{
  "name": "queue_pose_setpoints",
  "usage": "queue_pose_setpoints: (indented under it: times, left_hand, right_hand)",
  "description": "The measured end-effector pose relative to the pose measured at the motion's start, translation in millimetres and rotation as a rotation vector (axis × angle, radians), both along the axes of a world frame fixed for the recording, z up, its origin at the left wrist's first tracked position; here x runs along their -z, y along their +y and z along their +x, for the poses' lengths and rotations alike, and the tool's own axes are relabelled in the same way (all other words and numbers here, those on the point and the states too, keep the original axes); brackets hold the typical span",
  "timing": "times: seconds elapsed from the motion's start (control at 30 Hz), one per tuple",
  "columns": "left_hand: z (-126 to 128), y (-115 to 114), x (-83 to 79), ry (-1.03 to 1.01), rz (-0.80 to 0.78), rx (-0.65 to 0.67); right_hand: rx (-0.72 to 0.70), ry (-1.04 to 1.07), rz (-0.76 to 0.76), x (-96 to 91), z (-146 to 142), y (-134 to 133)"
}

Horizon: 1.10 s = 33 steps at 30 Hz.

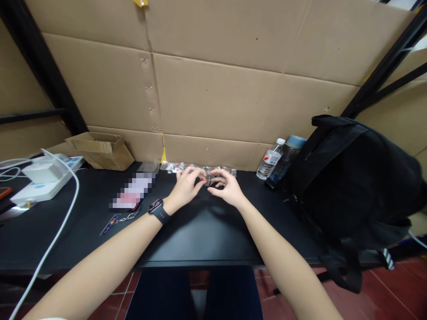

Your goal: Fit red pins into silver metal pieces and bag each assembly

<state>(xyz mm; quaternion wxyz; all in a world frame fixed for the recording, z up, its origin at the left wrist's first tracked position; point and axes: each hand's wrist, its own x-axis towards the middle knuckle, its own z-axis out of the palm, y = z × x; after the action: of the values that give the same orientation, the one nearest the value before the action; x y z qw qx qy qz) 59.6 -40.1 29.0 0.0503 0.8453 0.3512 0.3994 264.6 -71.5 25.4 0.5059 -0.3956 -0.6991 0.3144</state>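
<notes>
Two bare hands over a black desk (pixel 207 240), head view. A small red-and-dark item (pixel 207 181) lies between the fingertips, raised just above the desk near its far edge; its exact form is too small to tell. The left hand (pixel 188 186), with a watch (pixel 159 210) on its wrist, pinches the red part between thumb and fingers. The right hand (pixel 226 189) faces it, thumb and fingers curved about the item's other side; whether they grip it cannot be told. Behind the hands, clear packets (pixel 171 167) lie in a row along the cardboard wall (pixel 213 102). Left: a paper bag (pixel 108 153), a power strip (pixel 43 189) bearing a white adapter (pixel 40 172), and a keychain (pixel 110 224). Right: a water bottle (pixel 269 162) leans beside a blue-lidded bottle (pixel 295 143), next to a black backpack (pixel 360 186).
</notes>
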Motion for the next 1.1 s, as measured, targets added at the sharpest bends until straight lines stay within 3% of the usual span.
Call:
queue_pose_setpoints:
  times: [0.67, 1.1]
  left_hand:
    - [1.9, -8.0, -3.2, 0.004, -0.017, -0.01]
    - [4.3, -7.7, -0.6, 0.042, 0.068, -0.05]
  right_hand:
    - [-0.031, 0.039, -0.015, 2.2, -5.6, -1.8]
    - [-0.012, 0.077, -0.047, 4.8, -9.5, -2.9]
